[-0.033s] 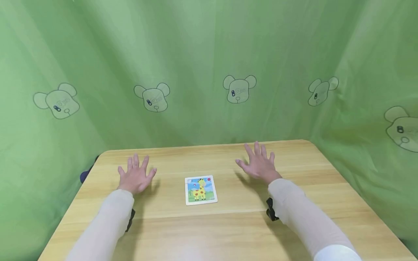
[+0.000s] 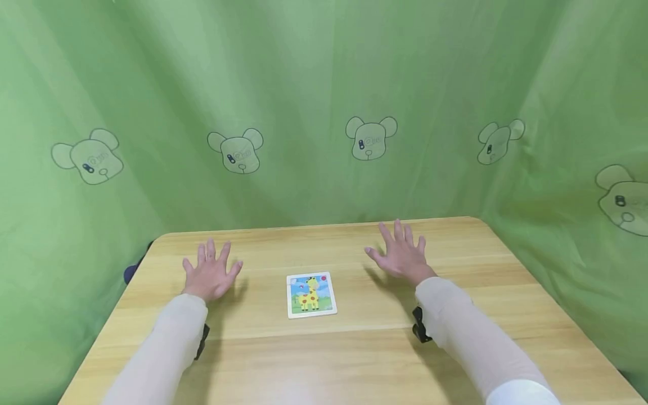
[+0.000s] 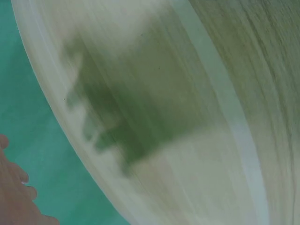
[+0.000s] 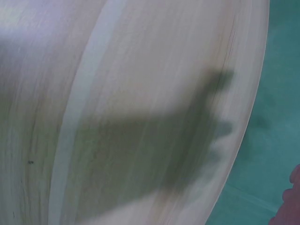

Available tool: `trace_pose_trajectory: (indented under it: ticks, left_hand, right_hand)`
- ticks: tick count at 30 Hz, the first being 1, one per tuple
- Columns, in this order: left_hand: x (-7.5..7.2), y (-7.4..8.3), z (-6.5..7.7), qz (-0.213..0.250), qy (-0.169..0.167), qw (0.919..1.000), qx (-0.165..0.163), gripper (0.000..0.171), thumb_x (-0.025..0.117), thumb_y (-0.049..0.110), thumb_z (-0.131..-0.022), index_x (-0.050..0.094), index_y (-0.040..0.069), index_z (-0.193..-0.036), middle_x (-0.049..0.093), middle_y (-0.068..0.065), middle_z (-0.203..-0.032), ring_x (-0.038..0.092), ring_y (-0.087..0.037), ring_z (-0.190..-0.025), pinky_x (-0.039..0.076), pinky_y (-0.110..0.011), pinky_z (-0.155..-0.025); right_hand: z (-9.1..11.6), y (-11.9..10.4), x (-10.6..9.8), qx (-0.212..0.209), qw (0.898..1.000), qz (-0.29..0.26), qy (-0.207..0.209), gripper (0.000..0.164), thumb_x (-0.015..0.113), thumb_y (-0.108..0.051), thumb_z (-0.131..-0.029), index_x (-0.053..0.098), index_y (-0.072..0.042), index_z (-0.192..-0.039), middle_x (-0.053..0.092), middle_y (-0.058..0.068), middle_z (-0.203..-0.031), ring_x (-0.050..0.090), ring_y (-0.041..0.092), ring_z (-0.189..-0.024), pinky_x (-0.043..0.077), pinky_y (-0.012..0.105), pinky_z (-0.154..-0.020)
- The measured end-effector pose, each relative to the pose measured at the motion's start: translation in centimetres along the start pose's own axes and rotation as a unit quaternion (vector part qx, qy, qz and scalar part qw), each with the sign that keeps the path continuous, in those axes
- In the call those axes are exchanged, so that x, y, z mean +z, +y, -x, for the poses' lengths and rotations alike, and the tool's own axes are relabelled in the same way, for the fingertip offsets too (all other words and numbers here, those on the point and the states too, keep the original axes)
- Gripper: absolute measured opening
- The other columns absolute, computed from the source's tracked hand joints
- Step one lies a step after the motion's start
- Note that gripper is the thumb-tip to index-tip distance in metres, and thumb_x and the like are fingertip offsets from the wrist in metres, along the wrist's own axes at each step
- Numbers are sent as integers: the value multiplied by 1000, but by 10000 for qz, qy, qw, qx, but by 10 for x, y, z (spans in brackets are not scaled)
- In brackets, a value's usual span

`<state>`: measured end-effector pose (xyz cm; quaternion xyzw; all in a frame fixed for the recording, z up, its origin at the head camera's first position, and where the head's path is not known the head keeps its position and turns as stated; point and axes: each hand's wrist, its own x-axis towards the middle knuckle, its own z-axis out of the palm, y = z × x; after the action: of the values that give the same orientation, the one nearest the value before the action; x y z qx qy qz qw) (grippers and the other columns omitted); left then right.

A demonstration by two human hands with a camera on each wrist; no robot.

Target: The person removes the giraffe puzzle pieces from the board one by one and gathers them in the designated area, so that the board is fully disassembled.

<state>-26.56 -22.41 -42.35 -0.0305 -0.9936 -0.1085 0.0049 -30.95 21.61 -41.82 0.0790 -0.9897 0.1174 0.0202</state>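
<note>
A small square picture puzzle (image 2: 311,295) with a white border and a yellow giraffe on it lies flat on the wooden table (image 2: 324,365). To its left, my left hand (image 2: 208,278) is held palm down above the tabletop with fingers spread. On the other side, my right hand (image 2: 402,259) hovers likewise, fingers spread and holding nothing. Both hands are apart from the puzzle. In the left wrist view only part of the left hand (image 3: 16,197) shows at the lower left; the right wrist view catches an edge of the right hand (image 4: 288,206).
A green curtain (image 2: 304,185) printed with bear faces hangs behind the table and along both sides. Something dark (image 2: 133,273) pokes out by the table's left edge. Shadows of both hands fall on the tabletop.
</note>
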Motion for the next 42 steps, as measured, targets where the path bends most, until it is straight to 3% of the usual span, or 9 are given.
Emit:
trace_pose_trajectory:
  ticks: [11, 17, 23, 26, 32, 36, 42]
  left_hand:
    - [-2, 2, -2, -10, -80, 10000, 10, 80, 17, 64, -94, 15, 9, -151, -2, -31, -153, -2, -51, -139, -2, -78, -99]
    - [2, 3, 2, 21, -88, 10000, 31, 78, 19, 62, -95, 16, 8, -151, 2, -33, -152, 1, -51, -139, 0, -78, -99]
    - [10, 5, 4, 33, -123, 9999, 35, 70, 28, 53, -97, 19, 9, -150, 3, -33, -152, 3, -51, -139, 3, -78, -99]
    - [15, 7, 5, -13, -243, 9997, 52, 68, 32, 49, -97, 19, 9, -150, 4, -32, -152, 3, -51, -139, 5, -78, -100]
    - [19, 10, 7, -6, -173, 9998, 136, 66, 40, 42, -96, 23, 7, -149, 8, -33, -151, 6, -52, -138, 6, -77, -99]
    - [21, 19, 12, 94, -342, 9991, 249, 66, 46, 39, -94, 26, 5, -148, 11, -34, -150, 9, -52, -138, 8, -78, -99]
    - [28, 46, 22, 329, -564, 9968, 467, 65, 48, 39, -93, 30, 7, -147, 16, -32, -151, 15, -51, -138, 11, -76, -101]
  right_hand:
    - [-3, 0, 3, 25, 9999, -118, -3, 85, 27, -70, -89, 6, -17, -153, -6, 26, -155, -5, 49, -140, -6, 74, -102]
    - [0, 4, 12, -5, 9999, -126, 23, 83, 32, -66, -91, 11, -15, -153, -2, 28, -155, 1, 51, -139, 1, 76, -101]
    - [4, 5, 18, 11, 9996, -262, -53, 86, 30, -69, -90, 10, -14, -153, -3, 28, -154, 3, 53, -138, 1, 78, -99]
    - [7, 3, 21, 67, 9996, -256, -114, 84, 33, -66, -91, 11, -14, -152, -1, 28, -154, 6, 53, -138, 3, 77, -100]
    - [4, -3, 24, 21, 9992, -388, -134, 78, 39, -57, -93, 14, -12, -152, 2, 29, -154, 6, 53, -138, 3, 76, -101]
    - [6, -6, 25, 59, 9983, -486, -308, 76, 43, -51, -93, 17, -8, -151, 3, 30, -153, 8, 52, -138, 8, 75, -102]
    - [10, -6, 30, 163, 9962, -733, -435, 69, 47, -38, -94, 25, -1, -147, 15, 33, -151, 16, 53, -136, 14, 74, -101]
